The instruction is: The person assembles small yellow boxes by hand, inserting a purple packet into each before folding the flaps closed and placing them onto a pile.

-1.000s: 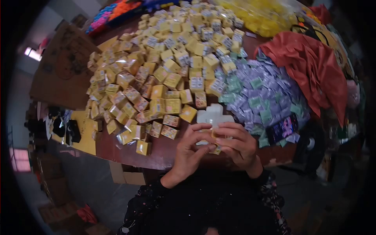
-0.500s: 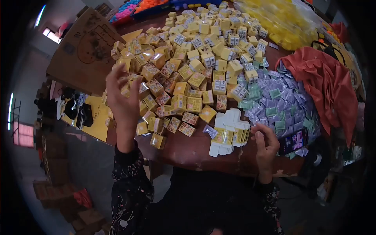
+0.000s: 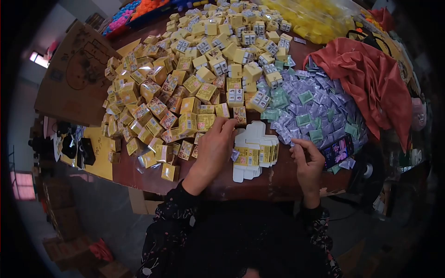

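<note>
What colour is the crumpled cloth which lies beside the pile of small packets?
The crumpled cloth is red, best seen in the head view.

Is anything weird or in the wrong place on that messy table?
Two things look odd: one small purple packet lies beside the flat cartons, away from the packet pile, and a lit phone rests at that pile's edge, among the packets.

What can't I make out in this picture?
All in the head view:
Whether the left hand grips anything: hidden by its own fingers.
Whether the right hand pinches a packet: too small.
Fine print on the yellow boxes: too small.
Whatever lies under the red cloth: covered.
The yellow-filled bag's far end: cut off by the top edge.
</note>
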{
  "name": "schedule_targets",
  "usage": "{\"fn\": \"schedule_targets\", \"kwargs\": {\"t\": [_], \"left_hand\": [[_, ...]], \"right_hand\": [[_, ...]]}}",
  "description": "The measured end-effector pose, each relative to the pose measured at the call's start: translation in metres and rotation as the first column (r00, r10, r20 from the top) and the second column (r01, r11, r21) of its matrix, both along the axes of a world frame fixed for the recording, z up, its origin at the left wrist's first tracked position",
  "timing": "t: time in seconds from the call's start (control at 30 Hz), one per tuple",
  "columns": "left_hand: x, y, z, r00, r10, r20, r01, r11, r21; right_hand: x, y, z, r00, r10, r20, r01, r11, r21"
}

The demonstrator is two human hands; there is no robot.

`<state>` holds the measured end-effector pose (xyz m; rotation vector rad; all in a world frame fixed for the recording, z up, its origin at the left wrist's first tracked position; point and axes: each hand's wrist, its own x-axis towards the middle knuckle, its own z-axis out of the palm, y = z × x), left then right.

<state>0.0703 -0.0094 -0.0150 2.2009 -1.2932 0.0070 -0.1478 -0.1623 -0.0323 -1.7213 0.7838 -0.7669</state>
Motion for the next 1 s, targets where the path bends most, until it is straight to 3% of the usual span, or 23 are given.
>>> {"fn": "schedule_targets", "kwargs": {"t": [0.13,0.27,0.47,0.6,0.7,0.87,1.0], "left_hand": [[0.005,-0.025,0.001,1.0,-0.026,0.017,0.025,0.998,0.057],[0.005,-0.053,0.016,0.982,-0.144,0.123,0.145,0.989,-0.002],[-0.013,-0.003,0.018,0.961,-0.253,-0.111,0.274,0.929,0.249],[-0.037,0.026,-0.013,0.991,-0.081,-0.111,0.114,0.932,0.345],[-0.045,0.033,-0.022,0.99,-0.02,-0.139,0.063,0.948,0.313],[-0.046,0.039,-0.042,0.988,0.022,-0.155,0.02,0.965,0.262],[-0.047,0.04,-0.047,0.968,0.037,-0.246,0.019,0.976,0.219]], "right_hand": [[0.0,-0.002,0.001,0.998,-0.023,-0.051,0.022,0.999,-0.033],[0.003,-0.006,-0.001,0.998,0.001,-0.067,-0.006,0.997,-0.079],[-0.008,0.003,-0.003,0.984,0.091,-0.151,-0.1,0.993,-0.056],[-0.001,0.012,-0.01,0.976,0.143,-0.162,-0.158,0.984,-0.083],[0.019,0.028,0.001,0.968,0.186,-0.17,-0.231,0.925,-0.302],[0.043,0.047,-0.006,0.823,0.164,-0.543,-0.435,0.797,-0.418],[0.049,0.051,-0.019,0.833,0.173,-0.526,-0.429,0.802,-0.416]]}}
